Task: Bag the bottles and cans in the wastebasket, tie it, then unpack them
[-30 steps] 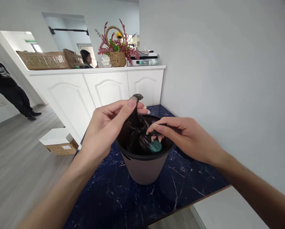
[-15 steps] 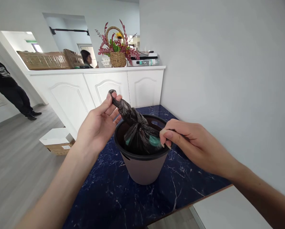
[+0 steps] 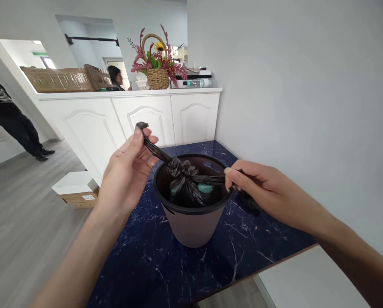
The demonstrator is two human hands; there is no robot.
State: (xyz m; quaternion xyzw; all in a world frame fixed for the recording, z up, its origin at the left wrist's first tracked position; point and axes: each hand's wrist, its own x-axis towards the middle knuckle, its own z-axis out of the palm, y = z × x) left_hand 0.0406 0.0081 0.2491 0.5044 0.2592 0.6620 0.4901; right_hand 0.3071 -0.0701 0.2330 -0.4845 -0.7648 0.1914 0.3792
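Your black, gathered plastic bag [image 3: 188,190] looks thin, crinkled and glossy; your round, tapered, grey-brown plastic bin [image 3: 194,227] is smooth and matt, your flat, dark-blue, marble-patterned table [image 3: 252,244] polished, and the brown, handled wicker basket [image 3: 158,79] rough and woven

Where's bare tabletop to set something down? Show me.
Blue tabletop is bare between the bin and the near edge. Crowded: right of the bin, with the right hand and a dark item; inside it, a black bag.

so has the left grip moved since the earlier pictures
Yes, leftward: judged against the white cabinet, the left grip has gone from over the bin to its left side, pinching one end of the black bag.
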